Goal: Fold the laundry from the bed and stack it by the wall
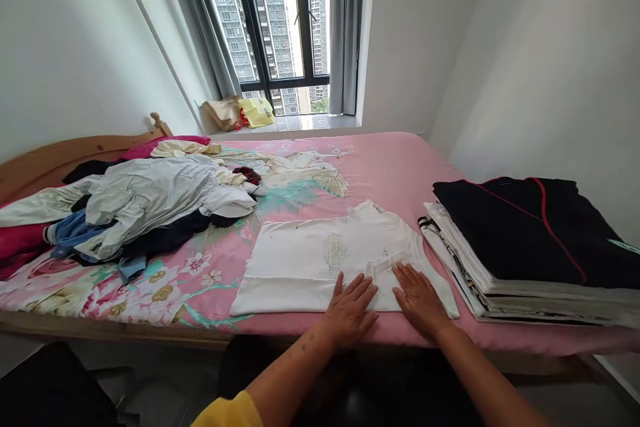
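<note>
A white T-shirt (pixel 320 253) lies spread flat on the pink floral bedsheet (pixel 390 167), near the bed's front edge. My left hand (pixel 350 310) rests flat on the shirt's near hem, fingers stretched out. My right hand (pixel 417 300) lies flat beside it, palm down on the shirt's lower right part, fingers apart. Neither hand holds anything.
A loose heap of unfolded clothes (pixel 140 210) covers the bed's left side. A stack of folded garments (pixel 525 247), topped by a black one with red trim, sits at the right. Bags (pixel 245 113) stand on the window sill. A wooden headboard (pixel 60 157) runs along the left.
</note>
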`<state>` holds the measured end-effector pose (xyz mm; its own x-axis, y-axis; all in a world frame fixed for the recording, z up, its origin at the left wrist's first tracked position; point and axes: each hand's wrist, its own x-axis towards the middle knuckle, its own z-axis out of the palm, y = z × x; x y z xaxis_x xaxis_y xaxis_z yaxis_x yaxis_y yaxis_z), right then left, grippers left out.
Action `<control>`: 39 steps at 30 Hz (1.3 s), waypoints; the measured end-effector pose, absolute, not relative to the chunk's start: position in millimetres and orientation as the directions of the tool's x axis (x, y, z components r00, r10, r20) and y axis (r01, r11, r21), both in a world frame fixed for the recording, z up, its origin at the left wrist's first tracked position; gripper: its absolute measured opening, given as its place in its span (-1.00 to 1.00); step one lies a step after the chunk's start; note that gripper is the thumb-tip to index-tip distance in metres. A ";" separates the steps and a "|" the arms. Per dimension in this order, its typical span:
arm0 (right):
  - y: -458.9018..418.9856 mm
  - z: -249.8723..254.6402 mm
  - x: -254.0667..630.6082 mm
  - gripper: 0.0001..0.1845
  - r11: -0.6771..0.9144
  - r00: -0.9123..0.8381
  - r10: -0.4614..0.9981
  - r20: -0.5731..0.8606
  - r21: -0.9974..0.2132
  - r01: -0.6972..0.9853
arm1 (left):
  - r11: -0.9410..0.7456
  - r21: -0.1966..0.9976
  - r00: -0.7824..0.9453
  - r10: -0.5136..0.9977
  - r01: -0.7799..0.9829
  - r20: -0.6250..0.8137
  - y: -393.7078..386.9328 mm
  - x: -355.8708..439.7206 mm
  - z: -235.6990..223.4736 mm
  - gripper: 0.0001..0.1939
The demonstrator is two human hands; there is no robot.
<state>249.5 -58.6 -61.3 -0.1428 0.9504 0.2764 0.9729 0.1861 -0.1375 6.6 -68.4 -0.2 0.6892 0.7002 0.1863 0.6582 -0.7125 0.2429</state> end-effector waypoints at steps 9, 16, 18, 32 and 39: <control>-61.0 -56.8 247.6 -0.44 0.176 -0.142 0.951 0.273 -0.103 0.979 | 0.079 0.033 -0.082 0.991 0.996 0.103 -48.4 -160.2 11.2 -0.41; -62.4 -68.7 252.7 -0.44 0.217 -0.184 0.936 0.299 -0.079 0.973 | -0.429 0.197 0.416 0.903 0.882 0.105 -77.8 -99.9 3.6 -0.52; -61.6 -72.4 254.2 -0.43 0.225 -0.193 0.934 0.301 -0.075 0.971 | -0.412 0.229 0.407 0.911 0.882 0.067 -79.6 -93.8 -2.4 -0.42; -63.4 -50.1 244.6 -0.45 0.190 -0.139 0.940 0.310 -0.140 0.972 | -0.282 0.173 0.246 0.948 0.944 0.204 -73.9 -134.8 1.6 -0.57; -64.6 -44.5 243.4 -0.46 0.178 -0.113 0.944 0.309 -0.191 0.965 | -0.498 0.407 0.396 0.864 0.766 0.311 -71.2 -32.1 4.5 -0.83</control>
<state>243.4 -64.6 -44.5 -0.1129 0.9442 0.3094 0.9653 0.1780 -0.1910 -32.1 -71.2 4.5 0.3960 0.8639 0.3113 0.7661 -0.4977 0.4066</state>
